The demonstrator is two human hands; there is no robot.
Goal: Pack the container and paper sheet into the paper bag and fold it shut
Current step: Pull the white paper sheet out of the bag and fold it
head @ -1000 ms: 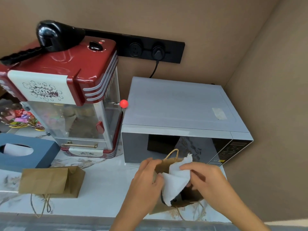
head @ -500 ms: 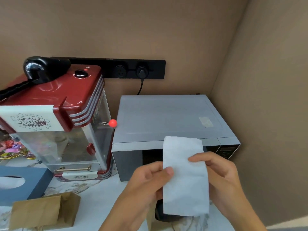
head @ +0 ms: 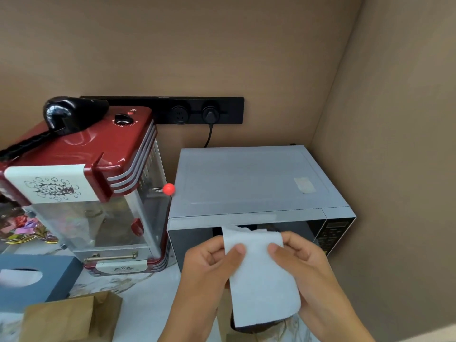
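A: From the head view, what are the hands doing?

B: Both are pinching the white paper sheet [head: 261, 275] by its upper part. The left hand [head: 209, 265] has its thumb pressed on the sheet's left edge with the fingers curled behind; the right hand [head: 303, 265] grips the right edge the same way. The sheet hangs upright between them, its top edge ragged, in front of the microwave [head: 249, 183].

A: And the bag?

B: Only a strip of the brown paper bag [head: 223, 322] shows, directly under the sheet, at the bottom of the frame. A dark shape sits inside the bag's mouth just below the sheet's lower edge; it may be the container, but too little shows to be sure.

A: Anything else on the tabletop [head: 148, 304]?

B: A second paper bag [head: 71, 317] lies flat at lower left, well apart from the hands. Behind it is a blue tissue box [head: 39, 275], and a red popcorn machine [head: 98, 183] stands just beside the microwave. A black power strip [head: 197, 111] runs along the wall, with one plug in it.
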